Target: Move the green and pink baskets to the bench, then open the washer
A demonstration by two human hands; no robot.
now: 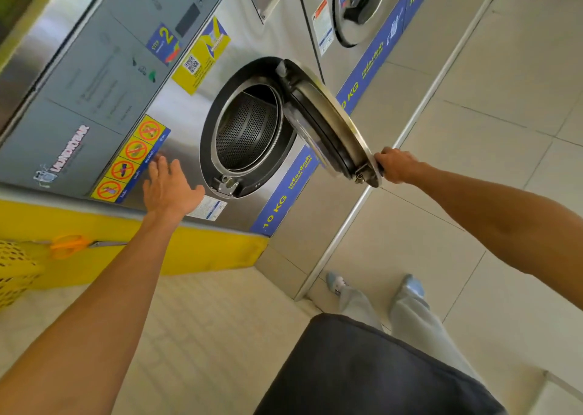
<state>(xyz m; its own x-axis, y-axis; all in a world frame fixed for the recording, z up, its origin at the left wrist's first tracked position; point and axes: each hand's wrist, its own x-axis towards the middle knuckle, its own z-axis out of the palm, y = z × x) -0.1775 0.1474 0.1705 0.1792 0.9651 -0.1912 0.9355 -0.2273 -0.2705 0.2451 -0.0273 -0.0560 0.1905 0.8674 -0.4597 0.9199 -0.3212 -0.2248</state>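
Note:
A steel front-loading washer [176, 105] fills the upper left of the head view. Its round door [328, 121] stands swung out to the right, and the perforated drum [246, 130] shows with nothing in it. My right hand [396, 165] is closed around the handle at the door's outer edge. My left hand [170, 187] rests flat, fingers spread, on the washer's front panel just left of the opening, beside a strip of warning stickers. No green or pink basket is in view.
A yellow ledge [205, 250] runs below the washer at left, with orange-handled scissors [67, 246] on it and a yellow perforated basket [14, 272] at the left edge. A second washer [362, 7] stands at upper right. My feet [375, 285] stand on pale floor tiles.

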